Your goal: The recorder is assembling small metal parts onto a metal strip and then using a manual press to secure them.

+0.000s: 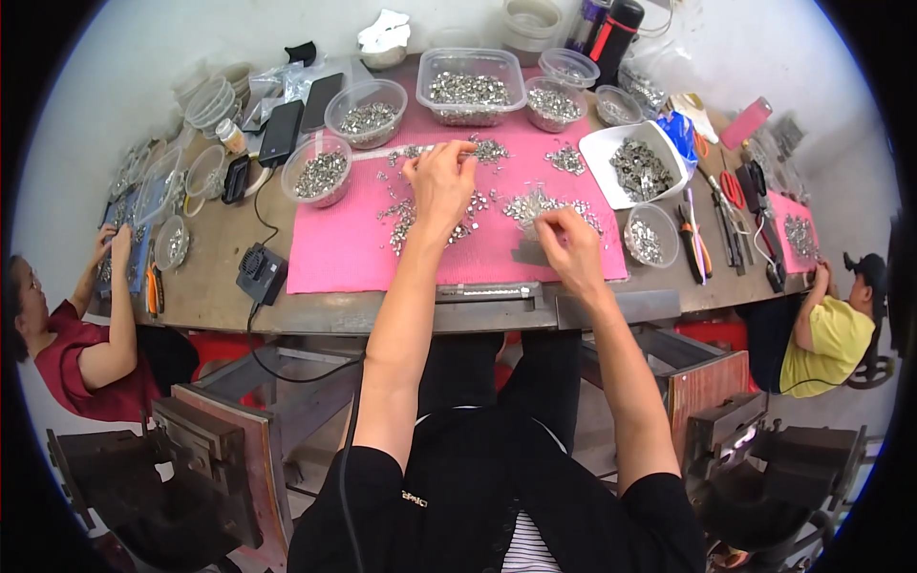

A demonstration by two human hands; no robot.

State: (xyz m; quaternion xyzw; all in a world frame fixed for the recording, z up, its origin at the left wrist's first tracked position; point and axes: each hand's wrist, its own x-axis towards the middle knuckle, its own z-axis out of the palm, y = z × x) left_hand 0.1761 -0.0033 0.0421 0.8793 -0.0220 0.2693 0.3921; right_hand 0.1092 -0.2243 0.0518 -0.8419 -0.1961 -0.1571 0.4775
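My left hand (442,183) reaches over the pink mat (325,250), fingers bent together beside a small heap of silver metal pieces (490,150). What sits between its fingertips, if anything, is too small to make out. Below that wrist lies a loose scatter of the same metal parts (402,229). My right hand (571,250) is closed in a pinch at the near side of another pile (537,206). Something thin and pale blurs at its fingertips, and I cannot name it. A further little heap (565,159) rests on the mat beyond that hand.
Tubs of metal parts line the far side, including a rectangular clear tub (472,105) and a white tray (592,153). Pliers (688,244) lie at right; a black power adapter (261,273) and cable at left. Co-workers sit at left (86,353) and right (831,334).
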